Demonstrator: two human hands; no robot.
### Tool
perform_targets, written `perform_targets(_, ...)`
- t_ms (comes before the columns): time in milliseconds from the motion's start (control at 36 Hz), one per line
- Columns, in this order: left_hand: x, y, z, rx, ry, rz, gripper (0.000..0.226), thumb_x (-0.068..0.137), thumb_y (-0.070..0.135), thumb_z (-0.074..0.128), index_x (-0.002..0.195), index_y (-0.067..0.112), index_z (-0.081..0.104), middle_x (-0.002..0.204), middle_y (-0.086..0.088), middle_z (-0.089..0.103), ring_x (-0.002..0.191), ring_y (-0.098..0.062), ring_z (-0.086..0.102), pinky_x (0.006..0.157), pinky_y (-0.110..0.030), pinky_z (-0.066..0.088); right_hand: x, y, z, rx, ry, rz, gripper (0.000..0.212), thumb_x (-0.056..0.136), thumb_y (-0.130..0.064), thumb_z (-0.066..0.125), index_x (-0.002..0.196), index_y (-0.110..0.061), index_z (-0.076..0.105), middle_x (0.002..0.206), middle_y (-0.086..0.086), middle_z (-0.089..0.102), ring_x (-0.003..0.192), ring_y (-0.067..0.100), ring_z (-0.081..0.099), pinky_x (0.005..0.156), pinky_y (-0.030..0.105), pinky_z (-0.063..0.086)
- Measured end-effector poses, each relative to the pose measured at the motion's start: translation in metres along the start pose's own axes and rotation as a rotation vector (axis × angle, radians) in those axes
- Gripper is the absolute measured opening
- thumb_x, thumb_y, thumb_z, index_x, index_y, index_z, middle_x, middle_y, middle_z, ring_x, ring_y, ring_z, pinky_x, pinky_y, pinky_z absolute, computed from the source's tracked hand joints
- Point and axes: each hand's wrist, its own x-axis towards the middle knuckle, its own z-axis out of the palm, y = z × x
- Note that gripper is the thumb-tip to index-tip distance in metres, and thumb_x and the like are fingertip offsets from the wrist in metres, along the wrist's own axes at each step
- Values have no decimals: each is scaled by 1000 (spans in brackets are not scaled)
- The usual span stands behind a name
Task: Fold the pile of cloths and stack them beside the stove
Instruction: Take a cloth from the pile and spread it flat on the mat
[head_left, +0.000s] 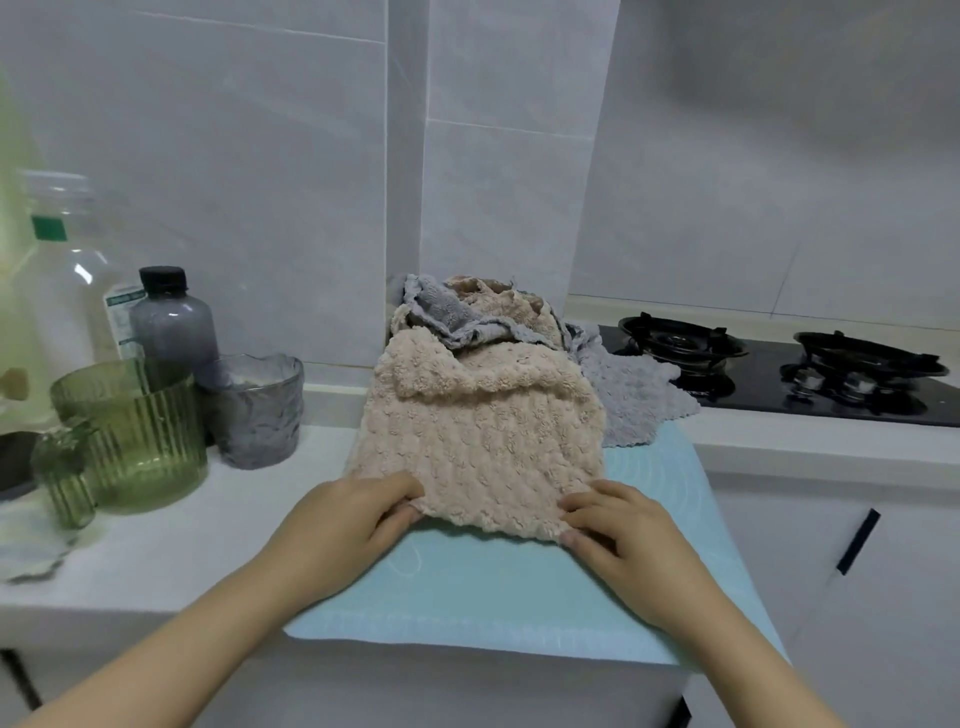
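A beige fluffy cloth (483, 431) lies spread on a light blue mat (467, 587), its far edge rolled back. My left hand (358, 514) pinches its near left corner. My right hand (613, 525) pinches its near right corner. Behind it a rumpled pile of grey and beige cloths (478, 312) leans against the wall. A grey cloth (634, 395) spreads from the pile toward the black gas stove (779, 369) on the right.
On the white counter (171, 561) to the left stand a green ribbed glass (135, 431), a small green glass (65, 473), a grey glass cup (257, 410), a dark bottle (174, 327) and a clear bottle (67, 270). White cabinet doors (857, 571) sit below right.
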Motion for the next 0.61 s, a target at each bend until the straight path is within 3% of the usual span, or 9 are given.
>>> perform_targets(83,-1,2,-5,16,54,8,59,76,57,23,99,24,65,79,5,72,72,-23,66,59,-30,44,-2,-5,-6,66,98,29,35,84,-43,48,92,-17,71,100,-8,69,105,-1,51,90,21,36)
perform_targets(139,-2,9,-11,-19,46,-25,62,73,60,22,101,26,65,81,10,71,75,-18,66,61,-27,44,-7,-9,-12,102,123,39,33,85,-44,49,81,-17,68,80,-5,67,84,5,54,76,14,34)
perform_targets(222,-2,19,-22,-93,-41,-27,67,67,67,22,108,35,65,80,20,67,72,3,59,62,-7,35,-15,-10,-26,275,70,80,18,88,-24,62,70,-26,66,73,0,67,74,11,56,68,15,38)
perform_targets(278,-1,23,-33,-107,-191,2,68,65,72,26,110,39,64,69,30,59,68,14,53,61,-5,36,-19,-11,-39,436,8,134,24,84,-21,67,61,-29,67,71,-1,69,68,8,58,66,16,41)
perform_targets(333,4,25,-43,-85,-382,31,61,66,73,34,108,41,64,73,30,59,73,17,52,65,-7,39,-20,-12,-53,538,-131,168,16,75,-33,69,60,-26,71,71,1,70,67,6,59,65,13,43)
perform_targets(389,9,29,-53,-168,-576,-14,42,68,71,49,98,46,66,80,24,66,77,10,58,74,-15,47,-20,-13,-65,658,-273,183,25,66,-40,67,65,-16,73,69,8,69,66,10,62,67,16,47)
perform_targets(444,15,32,-61,-345,-670,-122,46,63,75,54,90,41,69,82,16,71,77,-3,66,79,-28,54,-14,-12,-69,720,-252,245,30,76,-31,70,72,-2,71,65,7,69,63,14,62,69,25,50)
perform_targets(500,24,31,-62,-368,-570,-212,51,72,72,53,91,29,71,83,7,72,77,-12,67,79,-31,55,-3,-5,-64,647,-72,345,23,87,-24,63,77,-5,71,66,3,69,64,14,59,72,30,48)
perform_targets(611,45,14,-40,-167,-77,-388,12,93,34,50,93,31,62,90,10,69,89,-15,64,84,-31,50,25,5,-42,410,120,523,15,93,-24,53,84,-17,63,87,0,66,86,19,58,71,29,42)
